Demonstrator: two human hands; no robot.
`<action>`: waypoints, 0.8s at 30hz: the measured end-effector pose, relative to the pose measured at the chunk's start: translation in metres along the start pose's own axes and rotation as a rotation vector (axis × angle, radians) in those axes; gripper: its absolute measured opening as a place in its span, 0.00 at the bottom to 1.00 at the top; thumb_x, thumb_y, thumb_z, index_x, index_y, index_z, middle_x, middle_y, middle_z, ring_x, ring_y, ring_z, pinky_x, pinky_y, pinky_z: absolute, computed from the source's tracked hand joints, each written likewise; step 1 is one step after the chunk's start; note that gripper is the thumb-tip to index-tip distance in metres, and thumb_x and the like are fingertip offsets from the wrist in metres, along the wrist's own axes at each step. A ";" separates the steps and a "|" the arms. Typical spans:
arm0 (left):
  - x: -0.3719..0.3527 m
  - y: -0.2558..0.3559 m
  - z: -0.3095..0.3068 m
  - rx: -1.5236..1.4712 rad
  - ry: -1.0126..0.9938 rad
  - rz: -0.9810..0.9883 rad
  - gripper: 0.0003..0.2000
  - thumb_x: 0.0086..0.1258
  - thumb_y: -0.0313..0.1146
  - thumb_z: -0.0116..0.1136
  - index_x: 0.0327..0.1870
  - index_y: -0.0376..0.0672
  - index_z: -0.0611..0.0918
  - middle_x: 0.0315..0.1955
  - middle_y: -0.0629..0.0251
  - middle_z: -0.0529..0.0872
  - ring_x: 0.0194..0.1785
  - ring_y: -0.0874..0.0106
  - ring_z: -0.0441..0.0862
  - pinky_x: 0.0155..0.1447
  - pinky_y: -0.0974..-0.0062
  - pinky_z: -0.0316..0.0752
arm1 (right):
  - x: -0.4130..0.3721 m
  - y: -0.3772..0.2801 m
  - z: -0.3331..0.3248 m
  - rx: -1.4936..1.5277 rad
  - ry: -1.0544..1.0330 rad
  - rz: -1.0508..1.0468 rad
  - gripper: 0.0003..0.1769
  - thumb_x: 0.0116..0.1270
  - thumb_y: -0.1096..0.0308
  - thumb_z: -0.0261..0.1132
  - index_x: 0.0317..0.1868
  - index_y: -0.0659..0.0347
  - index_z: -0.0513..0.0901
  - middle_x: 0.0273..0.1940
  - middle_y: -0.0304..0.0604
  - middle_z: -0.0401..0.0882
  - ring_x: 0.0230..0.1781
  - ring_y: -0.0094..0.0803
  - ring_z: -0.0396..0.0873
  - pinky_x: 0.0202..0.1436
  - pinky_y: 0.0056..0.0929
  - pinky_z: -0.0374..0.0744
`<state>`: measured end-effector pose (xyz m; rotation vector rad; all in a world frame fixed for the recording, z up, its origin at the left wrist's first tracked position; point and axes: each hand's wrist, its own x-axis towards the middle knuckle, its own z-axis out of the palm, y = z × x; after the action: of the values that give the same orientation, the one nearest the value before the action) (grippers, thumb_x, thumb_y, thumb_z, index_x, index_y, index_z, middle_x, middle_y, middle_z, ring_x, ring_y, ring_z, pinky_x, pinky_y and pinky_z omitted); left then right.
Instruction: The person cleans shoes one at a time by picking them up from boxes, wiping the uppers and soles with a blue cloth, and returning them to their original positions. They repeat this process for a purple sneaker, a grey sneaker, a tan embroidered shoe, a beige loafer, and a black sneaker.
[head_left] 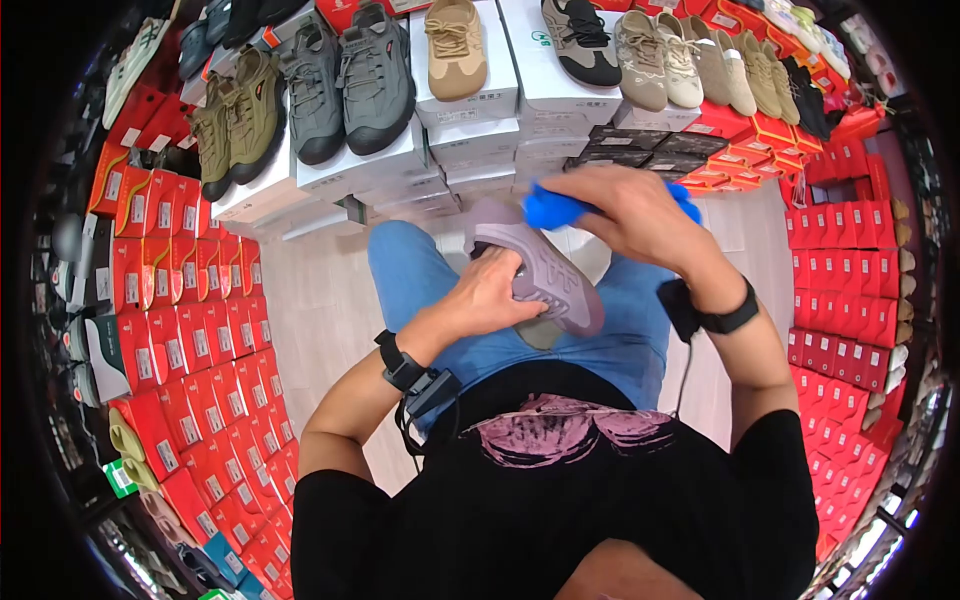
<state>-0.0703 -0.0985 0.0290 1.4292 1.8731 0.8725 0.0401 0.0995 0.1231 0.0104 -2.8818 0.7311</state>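
Note:
A mauve shoe [562, 282] is held over my lap, tilted on its side, with raised strap-like lines along its upper. My left hand [488, 296] grips it, fingers reaching into the foot opening and the thumb on the outside. Just above and to the right of the shoe, my right hand [628, 212] is closed on a bright blue cloth [553, 208], which bulges out at both sides of the hand. The cloth's near end overlaps the shoe's edge in this view. Both wrists wear black straps with small boxes.
White shoeboxes [475, 150] stand stacked in front of my knees, with grey hiking shoes [376, 80], a tan sneaker [455, 48] and other pairs on top. Walls of red shoeboxes [190, 345] rise on both sides. Pale floor [310, 290] shows between them.

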 end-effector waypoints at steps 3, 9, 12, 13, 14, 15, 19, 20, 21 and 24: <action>0.001 0.008 0.000 0.017 -0.040 0.085 0.29 0.46 0.38 0.75 0.47 0.35 0.73 0.44 0.46 0.77 0.50 0.49 0.75 0.54 0.60 0.72 | 0.036 -0.004 0.028 -0.021 0.042 -0.072 0.23 0.52 0.74 0.67 0.52 0.56 0.80 0.46 0.45 0.82 0.47 0.46 0.79 0.49 0.39 0.77; -0.008 0.008 -0.008 -0.004 -0.081 0.145 0.25 0.48 0.37 0.72 0.43 0.36 0.72 0.44 0.47 0.77 0.50 0.50 0.74 0.54 0.59 0.70 | 0.032 0.008 0.049 0.001 0.050 -0.046 0.20 0.53 0.73 0.65 0.49 0.54 0.83 0.46 0.43 0.83 0.46 0.44 0.80 0.47 0.41 0.78; -0.011 0.005 -0.002 -0.133 -0.046 0.077 0.28 0.48 0.37 0.75 0.47 0.36 0.73 0.43 0.50 0.77 0.50 0.53 0.76 0.54 0.62 0.72 | 0.005 0.019 0.053 0.060 -0.012 0.030 0.20 0.54 0.73 0.65 0.50 0.54 0.82 0.47 0.43 0.82 0.47 0.45 0.79 0.48 0.41 0.77; -0.011 0.004 -0.001 -0.139 -0.046 0.078 0.28 0.48 0.37 0.75 0.47 0.36 0.73 0.43 0.50 0.77 0.50 0.53 0.76 0.54 0.62 0.72 | -0.005 0.020 0.054 0.058 -0.016 0.033 0.20 0.54 0.73 0.65 0.50 0.54 0.82 0.47 0.43 0.82 0.47 0.45 0.79 0.48 0.41 0.77; -0.011 0.001 -0.001 -0.165 -0.015 0.061 0.28 0.47 0.37 0.75 0.47 0.36 0.74 0.43 0.50 0.78 0.49 0.54 0.76 0.54 0.63 0.72 | -0.016 0.021 0.054 0.113 -0.064 0.082 0.20 0.54 0.74 0.65 0.50 0.54 0.82 0.47 0.43 0.82 0.48 0.45 0.79 0.49 0.41 0.77; -0.011 0.000 -0.001 -0.190 0.016 0.041 0.28 0.47 0.37 0.75 0.46 0.36 0.74 0.43 0.51 0.78 0.49 0.55 0.77 0.53 0.64 0.72 | -0.026 0.020 0.054 0.170 -0.112 0.130 0.20 0.54 0.74 0.65 0.50 0.55 0.82 0.47 0.43 0.82 0.49 0.45 0.79 0.49 0.40 0.77; -0.014 -0.002 0.002 -0.162 -0.012 0.116 0.28 0.46 0.38 0.76 0.46 0.36 0.74 0.42 0.51 0.78 0.49 0.57 0.77 0.53 0.65 0.72 | -0.048 0.013 0.036 0.179 -0.311 0.123 0.23 0.51 0.78 0.66 0.50 0.58 0.82 0.48 0.45 0.82 0.49 0.44 0.80 0.51 0.38 0.77; -0.014 -0.002 0.002 -0.160 -0.016 0.076 0.28 0.46 0.38 0.75 0.46 0.35 0.74 0.42 0.50 0.78 0.48 0.55 0.77 0.53 0.64 0.72 | -0.051 0.010 0.030 0.180 -0.308 0.127 0.23 0.51 0.78 0.66 0.50 0.58 0.82 0.48 0.45 0.82 0.49 0.44 0.80 0.51 0.38 0.77; -0.013 -0.002 0.002 -0.159 -0.021 0.038 0.28 0.45 0.38 0.74 0.45 0.35 0.74 0.41 0.49 0.78 0.48 0.53 0.77 0.52 0.63 0.72 | -0.053 0.006 0.022 0.128 -0.384 0.127 0.22 0.50 0.78 0.66 0.49 0.57 0.82 0.46 0.44 0.83 0.48 0.44 0.80 0.49 0.38 0.77; -0.008 -0.010 0.002 -0.123 0.035 0.051 0.28 0.45 0.39 0.74 0.44 0.35 0.75 0.39 0.50 0.79 0.46 0.53 0.77 0.51 0.63 0.73 | -0.063 0.009 0.014 0.060 -0.532 0.110 0.21 0.50 0.77 0.65 0.47 0.52 0.83 0.41 0.43 0.83 0.43 0.44 0.81 0.43 0.40 0.78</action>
<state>-0.0725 -0.1074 0.0204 1.3996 1.7826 1.0261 0.0997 0.0988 0.0963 0.0638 -3.3820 0.9596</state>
